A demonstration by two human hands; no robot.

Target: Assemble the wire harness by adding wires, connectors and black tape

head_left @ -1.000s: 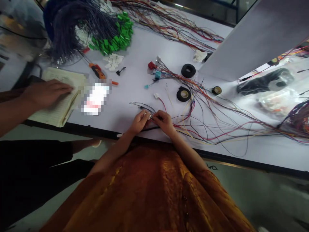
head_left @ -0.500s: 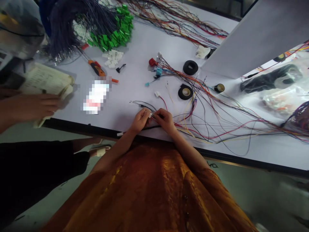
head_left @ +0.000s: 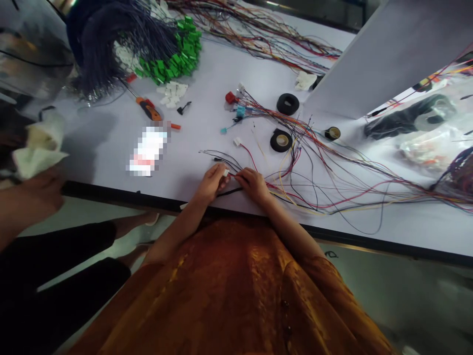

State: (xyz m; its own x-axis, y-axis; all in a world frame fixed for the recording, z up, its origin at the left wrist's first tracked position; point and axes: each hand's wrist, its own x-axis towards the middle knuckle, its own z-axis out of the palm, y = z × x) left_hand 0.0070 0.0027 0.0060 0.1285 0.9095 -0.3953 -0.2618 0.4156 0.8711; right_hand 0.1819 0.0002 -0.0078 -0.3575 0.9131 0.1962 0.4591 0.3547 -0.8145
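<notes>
Hands meet right at the near edge of the white table (head_left: 207, 133). Left hand (head_left: 211, 181) has its fingertips pinched on a small white connector (head_left: 226, 172), and the right hand (head_left: 253, 183) is pinched on the wires (head_left: 236, 173) running into that connector from the other side. So both grips are closed tight, fingers pressed together around the little plug and its leads, and the two hands are nearly touching.

Loose wire harness (head_left: 325, 182) fans out to the right of the hands, red, yellow, black and blue strands all over the tabletop. Just beyond the hands sit two black tape rolls (head_left: 281, 141), one nearer and one farther back (head_left: 287, 104), plus a smaller roll (head_left: 332, 133) off to the right. Orange-handled screwdriver (head_left: 150, 108) lies farther back on the left, near a pile of green connectors (head_left: 175, 54) on dark wires.

Over at the far left a co-worker's hand (head_left: 40, 190) is off the table edge, with a blurry notebook (head_left: 37, 148) right above it. Can't tell whether that hand actually grips it.
</notes>
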